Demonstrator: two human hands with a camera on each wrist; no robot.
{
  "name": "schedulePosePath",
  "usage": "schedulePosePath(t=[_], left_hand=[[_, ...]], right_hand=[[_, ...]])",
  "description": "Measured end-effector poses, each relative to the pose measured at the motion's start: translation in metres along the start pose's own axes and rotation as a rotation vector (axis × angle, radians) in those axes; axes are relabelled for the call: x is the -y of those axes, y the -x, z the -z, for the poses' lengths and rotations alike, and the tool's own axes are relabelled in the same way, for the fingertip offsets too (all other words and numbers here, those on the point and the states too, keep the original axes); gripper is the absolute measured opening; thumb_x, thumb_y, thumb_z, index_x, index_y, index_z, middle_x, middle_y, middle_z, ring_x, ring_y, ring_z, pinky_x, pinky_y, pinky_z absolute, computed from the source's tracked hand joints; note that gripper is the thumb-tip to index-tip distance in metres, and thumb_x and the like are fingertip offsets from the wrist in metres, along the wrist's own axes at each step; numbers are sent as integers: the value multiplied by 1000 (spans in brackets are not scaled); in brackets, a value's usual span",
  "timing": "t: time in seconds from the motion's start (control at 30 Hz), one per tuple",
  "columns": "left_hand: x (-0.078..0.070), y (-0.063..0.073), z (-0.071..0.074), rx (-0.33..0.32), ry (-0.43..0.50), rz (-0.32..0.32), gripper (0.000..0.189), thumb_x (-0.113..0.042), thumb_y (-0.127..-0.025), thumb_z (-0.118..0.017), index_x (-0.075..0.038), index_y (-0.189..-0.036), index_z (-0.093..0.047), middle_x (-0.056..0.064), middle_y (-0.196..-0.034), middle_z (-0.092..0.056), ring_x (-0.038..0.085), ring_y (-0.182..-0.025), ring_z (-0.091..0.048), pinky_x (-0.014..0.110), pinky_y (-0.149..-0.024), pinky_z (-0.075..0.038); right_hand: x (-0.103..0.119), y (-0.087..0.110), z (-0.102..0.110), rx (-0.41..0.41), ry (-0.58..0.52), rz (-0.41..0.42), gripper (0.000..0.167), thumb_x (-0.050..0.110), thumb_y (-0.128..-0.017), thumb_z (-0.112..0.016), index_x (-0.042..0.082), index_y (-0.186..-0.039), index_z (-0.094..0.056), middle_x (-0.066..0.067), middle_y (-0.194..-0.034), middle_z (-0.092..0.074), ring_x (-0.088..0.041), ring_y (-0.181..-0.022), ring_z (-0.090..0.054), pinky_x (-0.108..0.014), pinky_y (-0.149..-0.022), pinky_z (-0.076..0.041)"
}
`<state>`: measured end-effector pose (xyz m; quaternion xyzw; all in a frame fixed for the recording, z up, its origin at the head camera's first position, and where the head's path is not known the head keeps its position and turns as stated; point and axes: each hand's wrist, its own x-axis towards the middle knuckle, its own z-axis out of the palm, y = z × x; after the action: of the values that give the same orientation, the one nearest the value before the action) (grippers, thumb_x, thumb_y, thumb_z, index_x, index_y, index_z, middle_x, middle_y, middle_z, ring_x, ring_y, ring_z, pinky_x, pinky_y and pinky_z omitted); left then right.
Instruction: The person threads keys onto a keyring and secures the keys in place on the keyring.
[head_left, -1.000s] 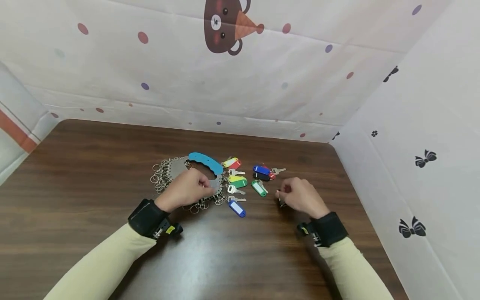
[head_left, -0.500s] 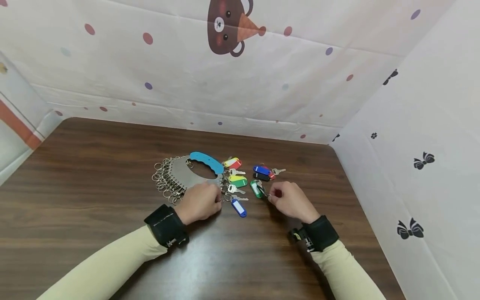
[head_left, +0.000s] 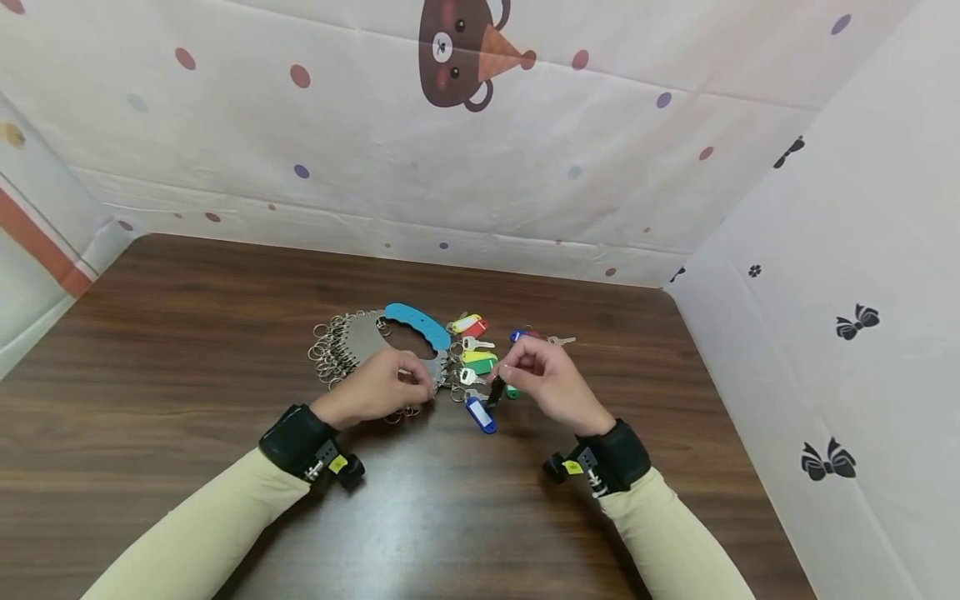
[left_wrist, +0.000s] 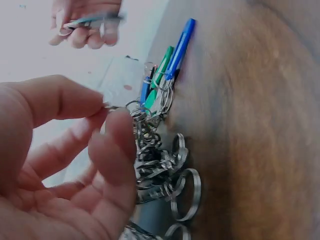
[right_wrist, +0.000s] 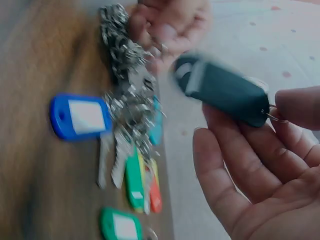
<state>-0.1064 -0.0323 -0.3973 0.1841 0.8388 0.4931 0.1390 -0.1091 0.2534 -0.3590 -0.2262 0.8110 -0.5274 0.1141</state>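
A grey metal key holder plate (head_left: 362,337) with a blue handle (head_left: 417,324) lies on the table, its curved edge hung with many split rings (left_wrist: 187,195). At its near right edge my left hand (head_left: 378,385) pinches a small metal piece, apparently a clip or ring, between thumb and index finger. My right hand (head_left: 551,382) holds a black key tag (right_wrist: 225,92) by its ring, above the blue tag (head_left: 481,413). Keys (right_wrist: 120,152) and green (right_wrist: 134,177), yellow and red tags hang at the plate's right side.
A loose green tag (right_wrist: 120,225) lies below the right hand, and a blue tag (head_left: 517,335) with a key (head_left: 561,340) lies behind it. The brown table (head_left: 405,533) meets patterned white sheeting (head_left: 360,158) at the back and right.
My right hand has carried the black tag left from the table's right side to beside the key holder. The left hand shifted right and down along the plate's edge, then back left.
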Motion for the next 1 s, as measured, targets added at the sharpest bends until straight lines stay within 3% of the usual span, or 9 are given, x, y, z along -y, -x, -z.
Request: schedulePosePath(t=[0.1,0.27,0.47,0.77,0.87,1.0], left_hand=[[4,0,0,1,141,23,14,-6,-93,-65,-1,-90,-78,17,-123,-73,26,-116,-68,28,-84,-60],[6,0,2,24,331,43,18,-7,-98,-65,6,-96,-78,22,-130,-71,29,-124,-68,27,-86,-63],[7,2,5,82,518,61,28,-4,-101,-64,19,-114,-70,32,-135,-64,20,-108,-75,28,-88,-63],[14,0,2,59,591,53,27,5,-95,-65,25,-113,-66,36,-129,-65,16,-97,-77,31,-87,-64],[13,0,2,28,624,92,24,7,-94,-65,24,-110,-67,34,-125,-69,16,-95,-77,31,-86,-64],[10,-2,2,-16,724,164,10,10,-93,-65,13,-103,-66,30,-114,-74,19,-89,-78,32,-83,-65]], right_hand=[[0,-4,-11,34,-1,-33,9,9,-104,-60,5,-98,-65,-19,-95,-74,-22,-78,-66,-30,-68,-53],[0,-12,-26,49,29,-44,9,9,-102,-64,3,-98,-68,-15,-87,-69,-24,-76,-63,-26,-66,-51],[-3,-21,-38,117,38,-53,15,9,-101,-67,-3,-102,-75,-17,-82,-73,-17,-71,-69,-26,-69,-56],[-7,-29,-47,190,132,-115,17,9,-102,-64,2,-105,-80,-10,-85,-78,-12,-75,-72,-27,-79,-59],[-8,-30,-48,208,104,-145,17,8,-102,-64,1,-105,-79,-10,-86,-78,-12,-75,-74,-27,-76,-60],[-10,-30,-49,216,139,-145,15,9,-101,-66,3,-99,-80,-6,-82,-77,-11,-73,-68,-24,-68,-54]])
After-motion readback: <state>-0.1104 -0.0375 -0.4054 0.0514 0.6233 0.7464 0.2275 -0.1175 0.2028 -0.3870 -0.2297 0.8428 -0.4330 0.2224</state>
